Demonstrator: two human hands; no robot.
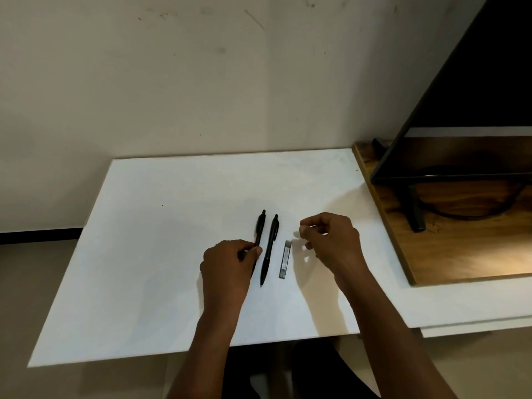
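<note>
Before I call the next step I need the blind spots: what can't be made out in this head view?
Lower half of the left pen: head view, covered by the left hand gripping it.
Whether the right hand pinches anything: head view, its curled fingers hide it.
Print on the grey case: head view, too small to read.
Black screen: head view, cut off by the right edge.

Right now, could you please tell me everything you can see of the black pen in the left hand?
The pen is slim and black, plastic by its look, with a push button at its far tip and a clip just below. It lies lengthwise on the white table, pointing away from the person. The left hand pinches its middle and hides its near end. A second black pen lies close on its right, nearly parallel.
</note>
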